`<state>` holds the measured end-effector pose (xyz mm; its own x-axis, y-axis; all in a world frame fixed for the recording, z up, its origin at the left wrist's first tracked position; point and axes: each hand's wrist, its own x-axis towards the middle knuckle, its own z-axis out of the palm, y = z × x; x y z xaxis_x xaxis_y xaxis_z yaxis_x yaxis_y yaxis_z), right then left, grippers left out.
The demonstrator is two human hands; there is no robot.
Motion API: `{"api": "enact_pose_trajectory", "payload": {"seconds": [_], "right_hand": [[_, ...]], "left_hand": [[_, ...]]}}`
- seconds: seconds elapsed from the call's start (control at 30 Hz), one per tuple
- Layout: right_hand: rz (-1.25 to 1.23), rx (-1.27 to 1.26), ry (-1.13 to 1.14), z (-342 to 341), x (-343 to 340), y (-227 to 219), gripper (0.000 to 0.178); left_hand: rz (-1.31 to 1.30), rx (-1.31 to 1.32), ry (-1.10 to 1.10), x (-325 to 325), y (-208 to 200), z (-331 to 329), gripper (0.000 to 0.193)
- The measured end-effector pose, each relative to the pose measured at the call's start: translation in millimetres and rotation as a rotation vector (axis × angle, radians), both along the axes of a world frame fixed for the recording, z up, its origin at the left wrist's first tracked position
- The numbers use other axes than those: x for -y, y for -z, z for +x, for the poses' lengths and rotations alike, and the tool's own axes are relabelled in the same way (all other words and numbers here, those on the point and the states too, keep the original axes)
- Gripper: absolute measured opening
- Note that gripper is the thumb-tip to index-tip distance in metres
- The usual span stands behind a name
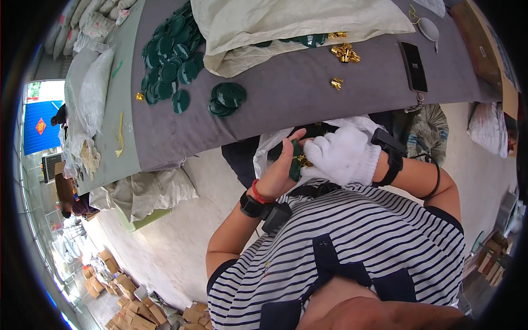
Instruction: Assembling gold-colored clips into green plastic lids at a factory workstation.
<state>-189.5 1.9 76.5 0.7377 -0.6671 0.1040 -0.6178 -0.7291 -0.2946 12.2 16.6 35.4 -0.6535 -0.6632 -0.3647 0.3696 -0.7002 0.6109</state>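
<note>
Close to my chest, just below the table's edge, my two hands meet. My bare left hand [276, 169] is closed around a dark green disc [295, 165], its thumb raised along the edge. Against that disc sits a shiny gold clip-like piece [303, 160]. My right hand [344, 157], in a white knitted glove, has its fingers bent onto the gold piece; its fingertips are partly hidden. Under both hands an open white bag [265, 151] lies in my lap.
On the grey-covered table [264, 104], a heap of green discs [170, 63] and a small stack of discs [228, 98] lie left. A cream sack [297, 22] is at the back. Loose gold pieces [345, 53] and a phone [413, 67] are right. Cardboard boxes [135, 308] litter the floor.
</note>
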Motion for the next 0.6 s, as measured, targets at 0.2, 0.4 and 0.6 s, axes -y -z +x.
{"api": "enact_pose_trajectory", "payload": {"seconds": [0.2,0.4,0.6], "right_hand": [[0.389,0.01,0.119,10,-12,20,0.042],[0.5,0.004,0.236,5,-16,80,0.041],[0.401,-0.248,0.433,-13,-13,84,0.045]], "left_hand": [[-0.056,0.132,-0.089,-22,32,-5,0.077],[-0.665,0.787,-0.096,-24,76,-1,0.076],[-1.084,1.486,-0.675,64,56,49,0.077]]}}
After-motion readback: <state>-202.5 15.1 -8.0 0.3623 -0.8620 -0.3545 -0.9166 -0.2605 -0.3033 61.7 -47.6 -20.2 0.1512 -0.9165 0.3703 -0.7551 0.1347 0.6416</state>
